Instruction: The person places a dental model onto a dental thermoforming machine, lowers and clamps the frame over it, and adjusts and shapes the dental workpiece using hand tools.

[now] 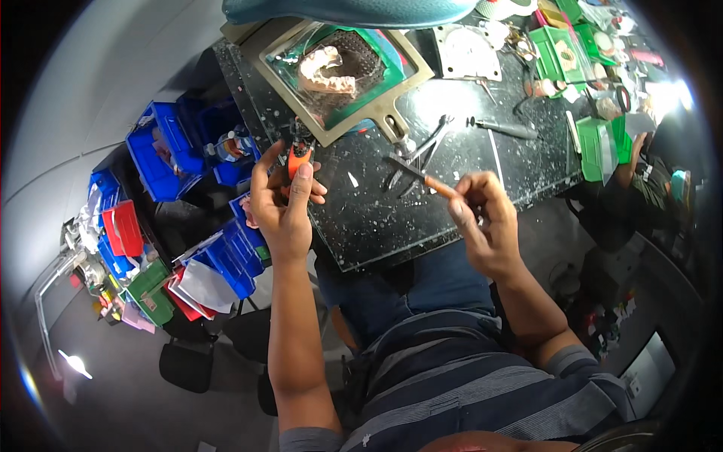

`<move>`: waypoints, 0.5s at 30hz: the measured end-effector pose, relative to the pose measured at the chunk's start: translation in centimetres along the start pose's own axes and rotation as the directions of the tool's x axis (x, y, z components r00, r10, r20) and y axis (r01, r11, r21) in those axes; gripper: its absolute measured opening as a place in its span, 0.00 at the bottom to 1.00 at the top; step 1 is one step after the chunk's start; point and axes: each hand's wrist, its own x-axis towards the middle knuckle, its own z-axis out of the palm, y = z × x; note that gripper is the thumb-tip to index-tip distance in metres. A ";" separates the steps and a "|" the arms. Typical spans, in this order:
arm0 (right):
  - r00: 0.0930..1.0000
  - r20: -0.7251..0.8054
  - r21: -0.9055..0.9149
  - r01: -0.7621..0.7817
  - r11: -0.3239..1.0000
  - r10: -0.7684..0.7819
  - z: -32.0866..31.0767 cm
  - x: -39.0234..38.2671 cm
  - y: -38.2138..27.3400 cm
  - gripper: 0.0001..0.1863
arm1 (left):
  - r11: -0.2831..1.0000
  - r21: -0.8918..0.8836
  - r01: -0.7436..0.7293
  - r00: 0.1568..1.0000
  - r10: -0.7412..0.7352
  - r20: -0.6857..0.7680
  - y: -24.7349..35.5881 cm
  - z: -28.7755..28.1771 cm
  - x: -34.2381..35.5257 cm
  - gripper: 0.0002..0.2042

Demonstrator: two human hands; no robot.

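In my right hand (486, 222) is a knife (433, 183) with an orange-brown handle and a flat dark blade, pinched between thumb and fingers. Its blade points left over the table. My left hand (285, 200) is wrapped round a small orange tool (299, 160) with a black upper end, held upright at the table's left edge; its exact kind is hard to make out. Pliers (433, 147) with dark handles lie just beyond the knife. Further off, a pale horseshoe-shaped dental model (324, 74) sits on dark pellets inside a beige-framed machine (324, 138), apart from both hands.
The black speckled table (361, 233) also bears a black-handled tool (508, 129), a thin white rod (497, 157) and a white plate (467, 53). Green bins (599, 151) stand at right, blue bins (162, 162) at left. A teal rounded cover (346, 11) overhangs the far edge.
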 end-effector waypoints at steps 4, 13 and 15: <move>0.958 -0.181 -0.281 0.167 0.945 -0.223 0.5 2.4 -1.1 0.13 | 0.999 0.039 0.034 0.999 -0.035 0.022 1.0 -0.2 0.0 0.18; 0.958 -0.277 -0.062 0.062 0.996 -0.077 4.8 -0.5 0.9 0.13 | 0.990 0.117 0.080 0.987 -0.095 0.132 1.2 -1.8 1.1 0.13; 0.973 -0.231 -0.009 -0.021 1.000 0.019 7.0 -0.8 2.0 0.13 | 0.990 0.118 0.078 0.983 -0.097 0.159 1.3 -2.2 1.3 0.12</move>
